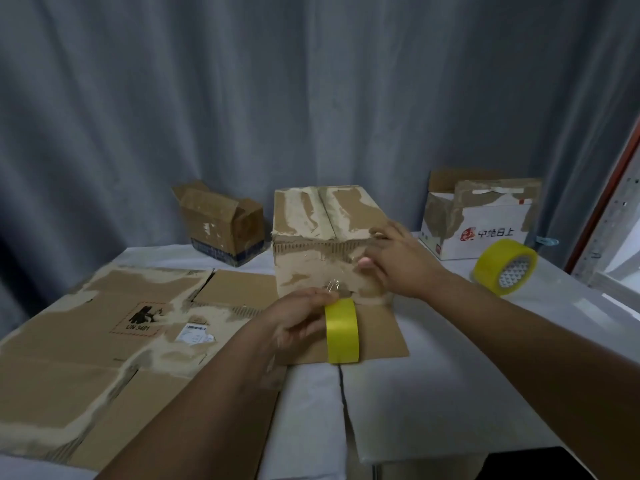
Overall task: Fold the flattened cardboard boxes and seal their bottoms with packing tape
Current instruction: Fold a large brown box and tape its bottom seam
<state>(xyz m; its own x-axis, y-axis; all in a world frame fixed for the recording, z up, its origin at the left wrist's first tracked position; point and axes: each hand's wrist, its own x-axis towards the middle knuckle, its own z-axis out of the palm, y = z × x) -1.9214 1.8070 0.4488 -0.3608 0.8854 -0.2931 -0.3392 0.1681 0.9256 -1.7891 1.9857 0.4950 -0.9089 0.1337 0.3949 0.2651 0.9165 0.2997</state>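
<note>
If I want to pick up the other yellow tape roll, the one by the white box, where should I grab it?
The spare roll stands on its edge, tilted, with its open core facing you and nothing on its near side. Probably easiest: come from the front-right, slip your fingers into the core and put your thumb over the top of the yellow band. Its back sits close to the white box.

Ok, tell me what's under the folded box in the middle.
The folded box stands on a flat cardboard sheet, which lies on the white table. The left hand, holding a yellow tape roll, hides part of the sheet.

Dim, soft-focus view, edges bowed, daylight entering at right.
</note>
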